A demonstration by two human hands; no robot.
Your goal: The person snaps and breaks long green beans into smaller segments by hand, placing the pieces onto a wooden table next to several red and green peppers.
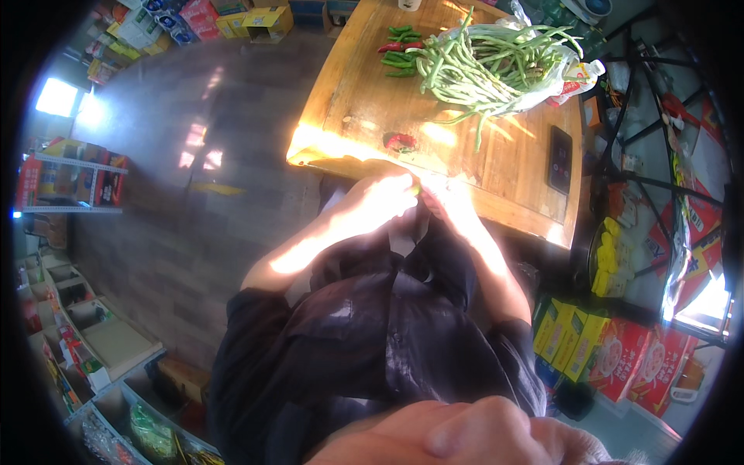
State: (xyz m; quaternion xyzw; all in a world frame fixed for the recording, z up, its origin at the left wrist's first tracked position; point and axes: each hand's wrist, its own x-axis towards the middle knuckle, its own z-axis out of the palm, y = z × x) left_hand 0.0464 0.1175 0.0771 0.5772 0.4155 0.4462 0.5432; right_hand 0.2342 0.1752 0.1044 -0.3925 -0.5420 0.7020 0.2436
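My left hand (381,200) and my right hand (447,200) meet in front of my body at the near edge of a wooden table (360,110). Strong sunlight washes out both. Between their fingertips shows a small green piece (417,189), perhaps a pepper or bean, mostly hidden by the fingers. Just beyond, on the tabletop, lie red pepper pieces (401,141) with a bit of green beside them. Farther back, a large heap of green long beans (476,70) spills from a clear plastic bag (537,96). Green chilies (401,60) and red chilies (401,46) lie left of the beans.
A smartphone (560,160) lies at the table's right side. A bottle with a white cap (581,78) leans by the bag, and a cup (409,4) stands at the far edge. Red cartons (619,357) and yellow boxes (572,337) are to the right; shelving (75,180) is left.
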